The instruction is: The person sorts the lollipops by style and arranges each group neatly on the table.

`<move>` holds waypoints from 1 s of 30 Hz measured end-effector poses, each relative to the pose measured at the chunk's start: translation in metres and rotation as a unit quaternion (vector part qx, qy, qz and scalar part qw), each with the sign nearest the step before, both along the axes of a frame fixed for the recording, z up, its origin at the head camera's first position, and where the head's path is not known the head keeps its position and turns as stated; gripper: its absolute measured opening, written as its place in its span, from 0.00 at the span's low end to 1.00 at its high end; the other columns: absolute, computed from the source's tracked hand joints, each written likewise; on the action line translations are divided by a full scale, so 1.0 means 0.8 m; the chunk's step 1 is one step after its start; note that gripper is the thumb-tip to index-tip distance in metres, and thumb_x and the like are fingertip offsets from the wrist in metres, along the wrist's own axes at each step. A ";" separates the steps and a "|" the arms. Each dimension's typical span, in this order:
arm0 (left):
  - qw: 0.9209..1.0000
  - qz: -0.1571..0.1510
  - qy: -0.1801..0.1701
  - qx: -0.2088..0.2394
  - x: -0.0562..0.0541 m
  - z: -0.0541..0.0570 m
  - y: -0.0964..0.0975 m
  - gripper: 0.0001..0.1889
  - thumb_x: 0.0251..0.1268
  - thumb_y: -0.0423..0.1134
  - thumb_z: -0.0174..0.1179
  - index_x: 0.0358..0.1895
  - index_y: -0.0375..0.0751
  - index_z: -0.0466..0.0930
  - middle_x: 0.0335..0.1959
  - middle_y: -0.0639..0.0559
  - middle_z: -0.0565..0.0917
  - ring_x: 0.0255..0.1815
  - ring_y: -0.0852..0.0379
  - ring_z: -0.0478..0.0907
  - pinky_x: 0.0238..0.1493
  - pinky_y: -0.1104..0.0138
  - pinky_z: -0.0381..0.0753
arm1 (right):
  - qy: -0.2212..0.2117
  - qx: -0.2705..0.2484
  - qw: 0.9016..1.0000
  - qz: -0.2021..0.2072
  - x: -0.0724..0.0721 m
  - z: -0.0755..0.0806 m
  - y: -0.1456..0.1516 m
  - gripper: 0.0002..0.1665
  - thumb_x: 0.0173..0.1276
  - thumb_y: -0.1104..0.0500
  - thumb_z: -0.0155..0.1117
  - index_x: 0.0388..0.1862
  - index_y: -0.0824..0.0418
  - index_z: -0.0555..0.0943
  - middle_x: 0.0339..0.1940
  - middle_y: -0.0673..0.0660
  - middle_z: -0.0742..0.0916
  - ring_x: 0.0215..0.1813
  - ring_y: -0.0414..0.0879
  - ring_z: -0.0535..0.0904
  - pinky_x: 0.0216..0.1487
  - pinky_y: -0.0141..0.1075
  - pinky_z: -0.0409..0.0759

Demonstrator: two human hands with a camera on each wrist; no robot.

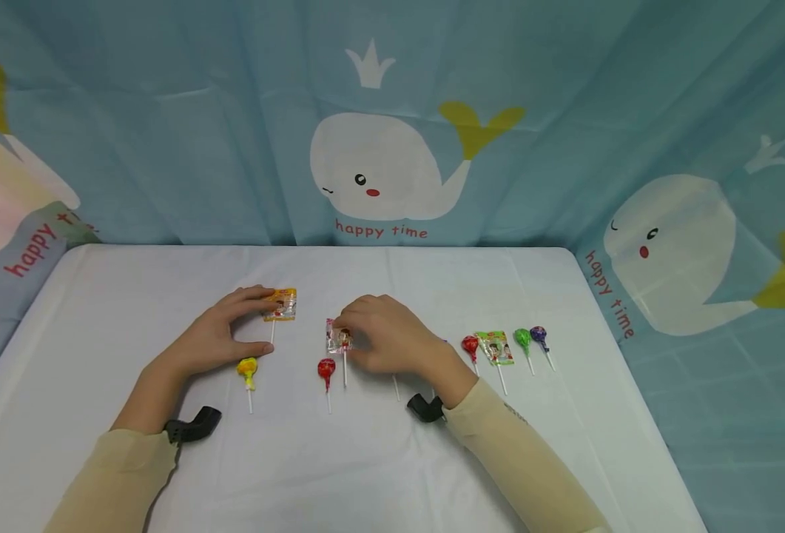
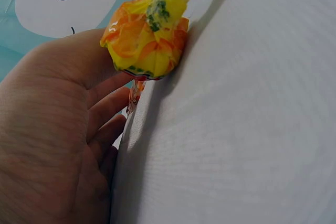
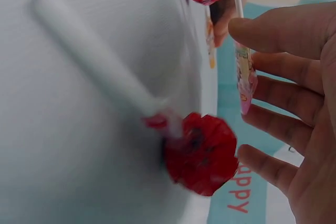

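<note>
My left hand (image 1: 222,333) reaches over a flat orange-wrapped lollipop (image 1: 287,302), its fingers at the packet and its thumb by the white stick. Just below that hand lies a round yellow lollipop (image 1: 247,369), large in the left wrist view. My right hand (image 1: 392,333) pinches a flat, pink-edged, clear-wrapped lollipop (image 3: 244,80) between thumb and fingers, stick toward me. Beside it lies a round red lollipop (image 1: 326,368). Another red lollipop (image 3: 202,156) sits under the right hand, where the head view shows only its stick.
Further right on the white-covered table (image 1: 285,474) lie a red lollipop (image 1: 470,344), a flat green-wrapped one (image 1: 495,346), a round green one (image 1: 522,338) and a purple one (image 1: 538,335). Another, partly covered, is by the right wrist. A whale-print curtain (image 1: 232,148) hangs behind.
</note>
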State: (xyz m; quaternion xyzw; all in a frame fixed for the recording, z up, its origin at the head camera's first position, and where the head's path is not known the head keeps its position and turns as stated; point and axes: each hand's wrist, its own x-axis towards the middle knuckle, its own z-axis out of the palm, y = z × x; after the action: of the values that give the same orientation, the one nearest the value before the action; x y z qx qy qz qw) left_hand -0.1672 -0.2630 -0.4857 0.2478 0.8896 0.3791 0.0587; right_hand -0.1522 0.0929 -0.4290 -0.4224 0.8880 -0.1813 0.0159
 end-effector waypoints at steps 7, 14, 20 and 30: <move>1.000 -0.004 0.002 0.004 -0.001 -0.002 -0.001 0.37 0.58 0.47 0.85 0.72 0.51 0.83 0.82 0.48 0.70 0.85 0.35 0.58 0.76 0.27 0.61 | 0.013 0.007 1.000 0.005 -0.011 0.006 -0.014 0.23 0.71 0.52 0.74 0.64 0.51 0.88 0.61 0.45 0.88 0.67 0.43 0.80 0.69 0.44 0.77; 1.000 0.002 -0.006 -0.004 -0.001 -0.001 -0.001 0.37 0.59 0.47 0.85 0.72 0.51 0.83 0.82 0.48 0.70 0.85 0.36 0.58 0.76 0.27 0.60 | 0.002 0.005 1.000 -0.011 -0.022 0.013 -0.026 0.24 0.70 0.53 0.75 0.64 0.51 0.88 0.61 0.45 0.88 0.67 0.43 0.79 0.70 0.43 0.77; 1.000 0.002 -0.007 0.001 -0.001 -0.002 0.000 0.37 0.58 0.47 0.85 0.72 0.51 0.83 0.82 0.48 0.71 0.85 0.36 0.58 0.76 0.27 0.61 | -0.004 -0.001 1.000 -0.020 -0.033 0.017 -0.033 0.23 0.70 0.54 0.75 0.64 0.52 0.88 0.60 0.45 0.88 0.67 0.43 0.80 0.72 0.42 0.76; 1.000 0.003 -0.008 -0.007 -0.002 -0.001 0.000 0.37 0.58 0.47 0.85 0.72 0.51 0.83 0.82 0.48 0.70 0.86 0.36 0.57 0.77 0.27 0.60 | -0.022 -0.011 0.999 -0.032 -0.054 0.016 -0.044 0.25 0.71 0.54 0.75 0.66 0.53 0.88 0.61 0.45 0.88 0.64 0.40 0.80 0.72 0.39 0.76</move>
State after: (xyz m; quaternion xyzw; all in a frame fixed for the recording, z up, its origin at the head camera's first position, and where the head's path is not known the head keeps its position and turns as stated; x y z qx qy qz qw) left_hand -0.1688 -0.2626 -0.4862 0.2413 0.8924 0.3756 0.0664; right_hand -0.1953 0.0573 -0.4163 -0.3895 0.8986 -0.2004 0.0250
